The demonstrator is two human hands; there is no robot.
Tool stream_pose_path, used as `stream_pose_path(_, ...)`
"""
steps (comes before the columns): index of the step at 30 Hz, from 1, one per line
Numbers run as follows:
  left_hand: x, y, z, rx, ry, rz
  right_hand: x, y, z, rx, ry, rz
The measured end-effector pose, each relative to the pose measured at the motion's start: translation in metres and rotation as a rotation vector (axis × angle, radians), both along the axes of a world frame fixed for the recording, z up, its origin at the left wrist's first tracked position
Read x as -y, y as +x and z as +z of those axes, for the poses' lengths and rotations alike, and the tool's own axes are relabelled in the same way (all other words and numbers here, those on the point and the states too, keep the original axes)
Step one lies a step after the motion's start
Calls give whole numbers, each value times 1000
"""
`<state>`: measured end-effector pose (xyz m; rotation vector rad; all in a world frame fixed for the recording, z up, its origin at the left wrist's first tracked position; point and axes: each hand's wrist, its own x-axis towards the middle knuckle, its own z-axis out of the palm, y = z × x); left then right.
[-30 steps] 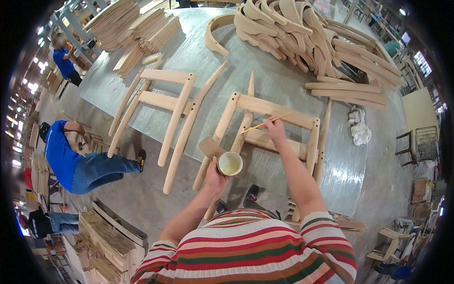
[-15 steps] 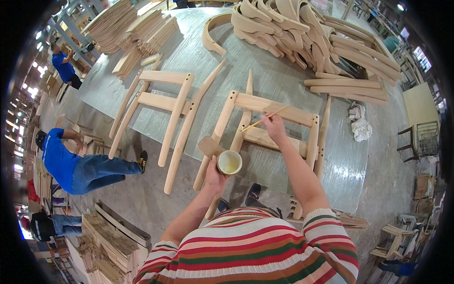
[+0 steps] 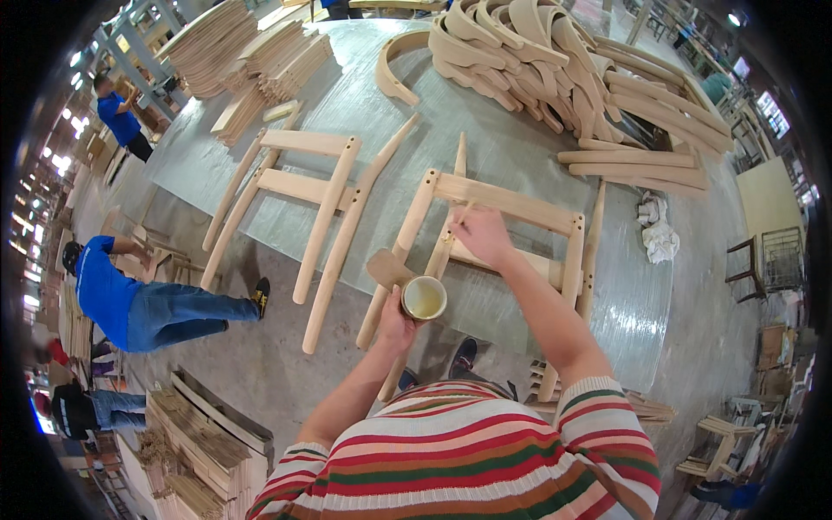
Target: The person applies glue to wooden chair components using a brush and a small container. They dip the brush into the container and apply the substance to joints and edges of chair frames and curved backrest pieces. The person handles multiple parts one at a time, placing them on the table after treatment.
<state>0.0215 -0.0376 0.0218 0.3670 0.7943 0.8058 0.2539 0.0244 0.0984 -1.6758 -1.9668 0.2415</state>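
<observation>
Pale wooden chair frame, partly covered | right hand: fingers pinch thin stick, mostly hidden | left hand: fingers grip cup, underside unseen

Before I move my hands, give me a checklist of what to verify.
1. Cup held in left hand, mouth up: ok.
2. Liquid in cup: ok, pale yellow.
3. Thin stick gripped by right hand: ok.
4. Stick's tip touching wooden chair frame: cannot tell, too small and blurred.
5. Crumpled white wad apart from both hands: ok, off to the right.
</observation>
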Motion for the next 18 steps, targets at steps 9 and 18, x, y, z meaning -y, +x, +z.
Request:
stream_pose_path(9,-1,0,-3,-8,-8,-7,19,30,-55,-1249,-102,-559)
stream_pose_path(18,-1,3,2,-43,-15,-14,23,29,-63,-1359,-187,-557)
